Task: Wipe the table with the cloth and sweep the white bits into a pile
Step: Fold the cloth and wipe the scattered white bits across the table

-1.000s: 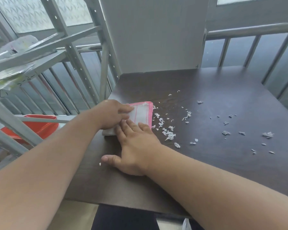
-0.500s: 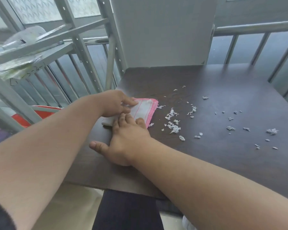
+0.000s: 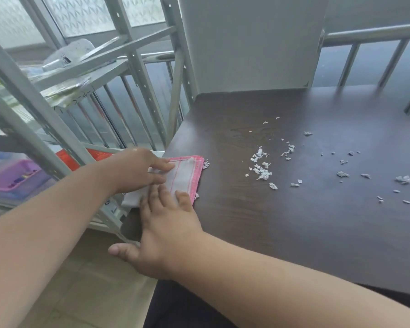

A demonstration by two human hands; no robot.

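A folded white cloth with a pink border lies at the left edge of the dark brown table, its left end hanging past the edge. My left hand holds the cloth's left part with curled fingers. My right hand lies flat, its straight fingertips pressing on the cloth's near edge and its thumb spread out beyond the table edge. White bits are clustered to the right of the cloth. More bits are scattered toward the right side, and a few cling to the cloth's border.
A grey metal shelf rack stands left of the table, with a purple tray and a red basin behind it. A white board rises at the table's back, beside a metal railing.
Both hands and the cloth have slid left toward the table's edge, away from the cluster of bits. The cloth's left end now hangs off the table.
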